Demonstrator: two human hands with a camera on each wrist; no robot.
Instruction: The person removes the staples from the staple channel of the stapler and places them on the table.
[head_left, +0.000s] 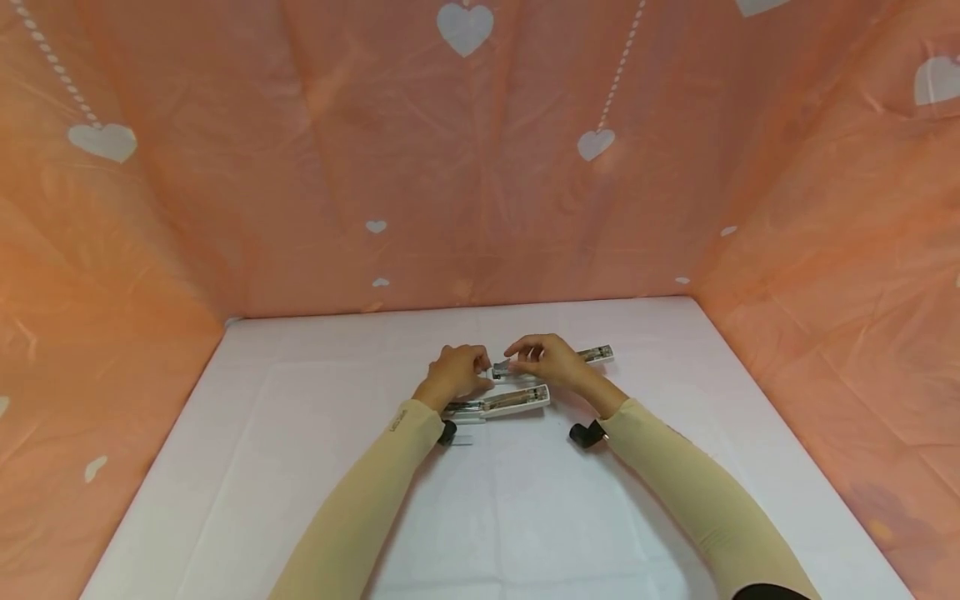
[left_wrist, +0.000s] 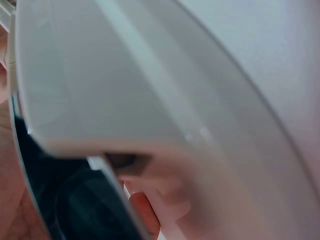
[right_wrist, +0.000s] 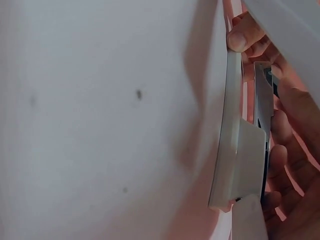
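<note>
Two white staplers lie unfolded on the table, their long lids swung out to the right. At the far stapler (head_left: 597, 354), my left hand (head_left: 456, 372) grips the left end of the base, one fingertip pressed on its edge in the right wrist view. My right hand (head_left: 551, 360) comes from the other side, its fingers curled round the metal rail (right_wrist: 262, 95) of that stapler. Its palm hides the stapler's middle in the head view. Just in front lies the near stapler (head_left: 517, 400), its left end behind my left wrist. A pale blurred body (left_wrist: 125, 90) fills the left wrist view.
A thin greyish strip (head_left: 462, 440) lies on the white tablecloth (head_left: 480, 517) beside my left wrist. Black wrist cameras (head_left: 587, 433) stick out under both sleeves. An orange curtain (head_left: 465, 167) with white hearts encloses the back and sides.
</note>
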